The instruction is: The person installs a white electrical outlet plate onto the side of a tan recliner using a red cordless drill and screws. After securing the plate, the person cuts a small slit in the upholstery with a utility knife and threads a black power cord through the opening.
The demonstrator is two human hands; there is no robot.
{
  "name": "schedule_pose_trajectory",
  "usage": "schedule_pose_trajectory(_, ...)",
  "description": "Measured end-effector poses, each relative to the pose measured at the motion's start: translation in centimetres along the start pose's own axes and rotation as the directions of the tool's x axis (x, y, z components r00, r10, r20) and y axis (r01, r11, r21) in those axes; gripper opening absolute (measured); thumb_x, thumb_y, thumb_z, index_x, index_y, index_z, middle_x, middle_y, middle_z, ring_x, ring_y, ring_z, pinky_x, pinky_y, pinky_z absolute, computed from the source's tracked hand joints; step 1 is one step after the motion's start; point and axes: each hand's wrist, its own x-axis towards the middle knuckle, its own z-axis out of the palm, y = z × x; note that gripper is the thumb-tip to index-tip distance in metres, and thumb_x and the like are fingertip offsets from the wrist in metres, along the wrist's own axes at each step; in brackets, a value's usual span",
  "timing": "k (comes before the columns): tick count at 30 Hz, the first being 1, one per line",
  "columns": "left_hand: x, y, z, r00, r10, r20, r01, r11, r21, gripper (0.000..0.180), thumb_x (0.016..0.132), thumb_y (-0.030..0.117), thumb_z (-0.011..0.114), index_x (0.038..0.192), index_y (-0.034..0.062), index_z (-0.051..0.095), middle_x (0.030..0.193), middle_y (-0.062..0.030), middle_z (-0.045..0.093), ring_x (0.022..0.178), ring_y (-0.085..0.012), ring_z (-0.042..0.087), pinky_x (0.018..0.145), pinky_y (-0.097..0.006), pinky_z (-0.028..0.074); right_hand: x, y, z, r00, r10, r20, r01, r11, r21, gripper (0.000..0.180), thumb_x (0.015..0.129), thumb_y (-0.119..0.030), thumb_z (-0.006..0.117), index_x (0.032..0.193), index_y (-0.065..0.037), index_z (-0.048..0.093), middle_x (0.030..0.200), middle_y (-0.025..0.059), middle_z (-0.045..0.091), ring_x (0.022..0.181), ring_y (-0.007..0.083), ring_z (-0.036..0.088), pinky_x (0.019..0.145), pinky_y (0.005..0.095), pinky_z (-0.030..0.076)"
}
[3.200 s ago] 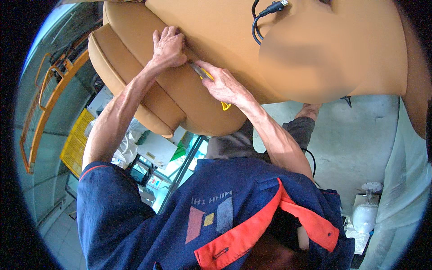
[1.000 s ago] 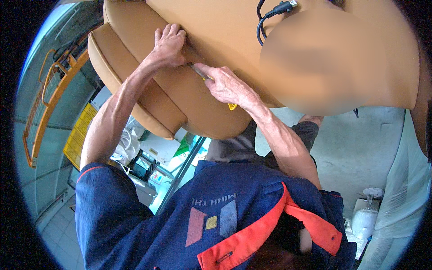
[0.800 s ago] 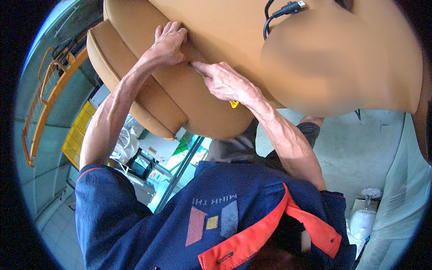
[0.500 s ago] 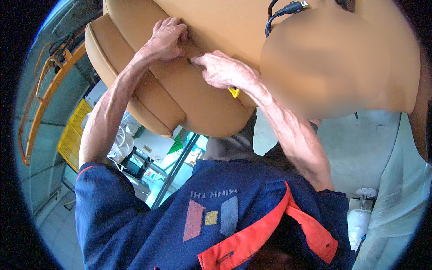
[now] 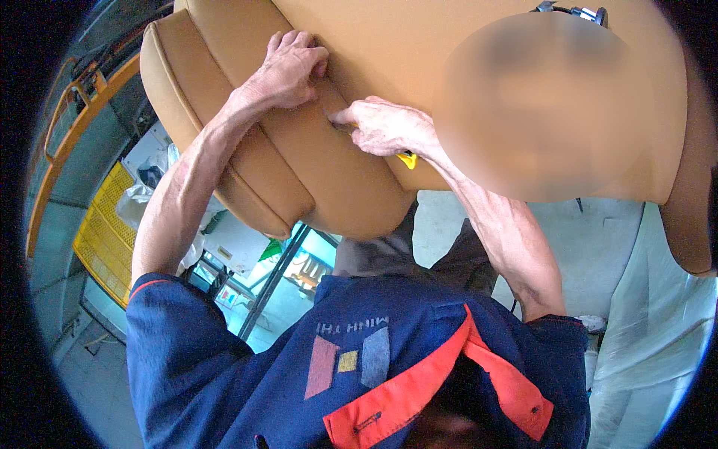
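A tan upholstered seat [image 5: 359,179] with padded, seamed sections lies under both hands. Fingers curled, my left hand [image 5: 292,75] grips and presses the covering along a seam. Just to its right, my right hand [image 5: 385,127] is closed around a small tool with a yellow end [image 5: 407,159] poking out below the palm. Its index finger points along the tool toward the same seam, where a small dark tip shows. Most of the tool is hidden in the fist, so its kind cannot be told.
A black cable with a plug [image 5: 587,13] lies on the tan surface at the top right. An orange metal frame [image 5: 75,123] and a yellow mesh panel [image 5: 112,224] stand at the left. Clear plastic sheeting [image 5: 651,329] hangs at the lower right.
Both hands have shifted slightly right in the picture, and my right hand also lower. The gap between them has widened a little. The view has shifted, with the cable plug now nearer the top edge.
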Motion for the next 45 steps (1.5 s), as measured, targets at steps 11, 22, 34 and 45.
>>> schedule_pose_trajectory(11,-5.3,2.4,-0.8,0.955,0.289,0.067,-0.296,0.943,0.148,0.028,0.086,0.02,0.066,0.112,0.0137,0.076,0.139,-0.0087,0.057,0.141,-0.0288,0.044,0.122,-0.059,0.026,-7.5,-2.3,1.0,0.903,0.401,-0.156,-0.235,0.764,0.601,0.054,0.098,-0.011,0.054,0.152,-0.011,0.048,0.077,0.0119,0.065,0.05,0.0185,0.059,0.05,0.0341,0.051)
schedule_pose_trajectory(22,0.4,1.8,0.0,0.991,0.028,0.129,-0.026,1.0,-0.018,0.047,0.066,0.031,0.09,0.098,0.0092,0.064,0.107,-0.0061,0.059,0.113,-0.0319,0.054,0.094,-0.05,0.042,-4.7,-4.1,5.5,0.809,0.53,-0.256,-0.039,0.482,0.875,0.059,0.097,-0.005,0.052,0.154,-0.001,0.039,0.074,0.0083,0.06,0.048,0.0146,0.058,0.043,0.0307,0.048)
schedule_pose_trajectory(34,1.6,3.7,1.5,0.995,-0.005,0.102,-0.019,0.972,0.235,0.06,0.064,0.025,0.09,0.113,-0.0001,0.066,0.123,-0.0156,0.06,0.124,-0.0334,0.051,0.097,-0.055,0.042,-3.4,-5.6,5.0,0.777,0.582,-0.242,-0.064,0.455,0.888,0.05,0.094,-0.007,0.055,0.139,0.011,0.047,0.068,0.0253,0.067,0.051,0.028,0.069,0.045,0.0401,0.056)
schedule_pose_trajectory(45,3.2,5.1,1.0,0.998,0.021,0.064,-0.03,0.991,0.129,0.045,0.069,0.016,0.083,0.106,-0.0044,0.068,0.12,-0.0192,0.06,0.122,-0.0358,0.05,0.093,-0.056,0.043,-3.1,-5.6,4.7,0.689,0.591,-0.419,-0.149,0.681,0.717,0.025,0.087,-0.011,0.062,0.096,0.011,0.058,0.069,0.0332,0.063,0.073,0.0477,0.07,0.068,0.0506,0.058)
